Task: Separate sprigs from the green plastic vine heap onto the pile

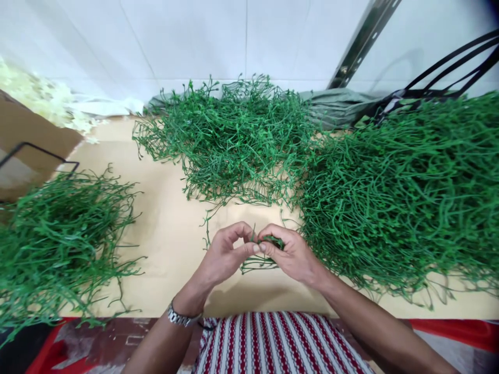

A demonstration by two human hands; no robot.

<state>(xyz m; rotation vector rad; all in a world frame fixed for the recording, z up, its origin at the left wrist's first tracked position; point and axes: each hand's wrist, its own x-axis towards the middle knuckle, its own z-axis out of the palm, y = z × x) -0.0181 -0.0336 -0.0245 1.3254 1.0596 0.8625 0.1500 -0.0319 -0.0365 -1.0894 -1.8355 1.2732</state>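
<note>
My left hand [224, 253] and my right hand [290, 253] meet at the middle of the view, fingertips pinched together on a small green plastic sprig [260, 259]. Its thin stems poke out above and below my fingers. A metal watch [180, 317] sits on my left wrist. Just beyond my hands lies a pile of green plastic stems [234, 140] on a tan cardboard sheet [167, 239]. A larger heap of stems [401, 192] spreads at the right, touching my right hand's side. Another heap [58, 234] lies at the left.
A white tiled wall rises behind. A brown box [27, 135] with whitish material [42, 98] on it stands at the far left. A black wire frame [448, 67] and folded grey-green fabric [335, 106] sit at the back right. A red-and-white striped cloth [273, 343] covers my lap.
</note>
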